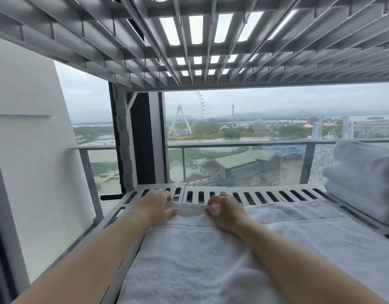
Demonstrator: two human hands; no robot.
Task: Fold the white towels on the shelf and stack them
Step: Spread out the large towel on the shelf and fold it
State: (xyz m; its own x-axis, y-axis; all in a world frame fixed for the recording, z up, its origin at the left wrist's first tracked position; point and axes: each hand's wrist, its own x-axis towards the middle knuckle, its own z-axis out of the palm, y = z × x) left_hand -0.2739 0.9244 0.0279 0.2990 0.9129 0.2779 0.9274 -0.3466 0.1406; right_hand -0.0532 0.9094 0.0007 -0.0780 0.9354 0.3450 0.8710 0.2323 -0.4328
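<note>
Slatted grey shelf [211, 197] is carrying the towel [189, 249], which is lying spread flat from the near edge out toward the window, its length seemingly running away from the person. At its far hem both hands are sitting side by side. The left hand [158, 207] is gripping the hem with curled fingers [167, 199], and the right hand [224, 212] is pinching it between thumb and forefinger. All the cloth is lying nearer than the fingers, so folding likely means drawing the hem back toward the body. Farther right, a stack [364, 183] of folded towels is sitting apart.
</note>
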